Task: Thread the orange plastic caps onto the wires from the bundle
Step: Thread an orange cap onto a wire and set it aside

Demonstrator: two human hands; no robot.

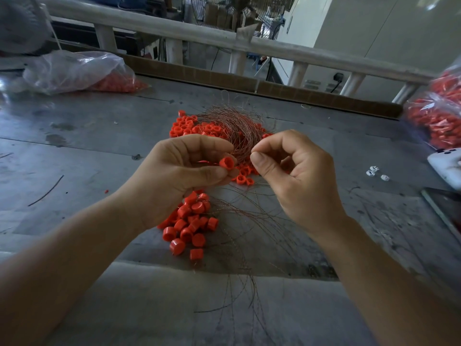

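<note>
One seemingly light, stiff orange cap (227, 164) is being pinched by the left hand (184, 168), while the right hand (299, 176) is pinching a thin, probably springy wire (244, 146) near its tip.

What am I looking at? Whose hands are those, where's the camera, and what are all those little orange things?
There is no machine here, just a person working with bare hands. The camera sits on the person's head and looks down, so you see the arms as they do. The left hand holds one orange cap, open end toward us. The right hand pinches what looks like one thin wire from the wire bundle. On the grey table lie a near heap of caps and a far heap. A plastic bag of more caps sits far left.
</note>
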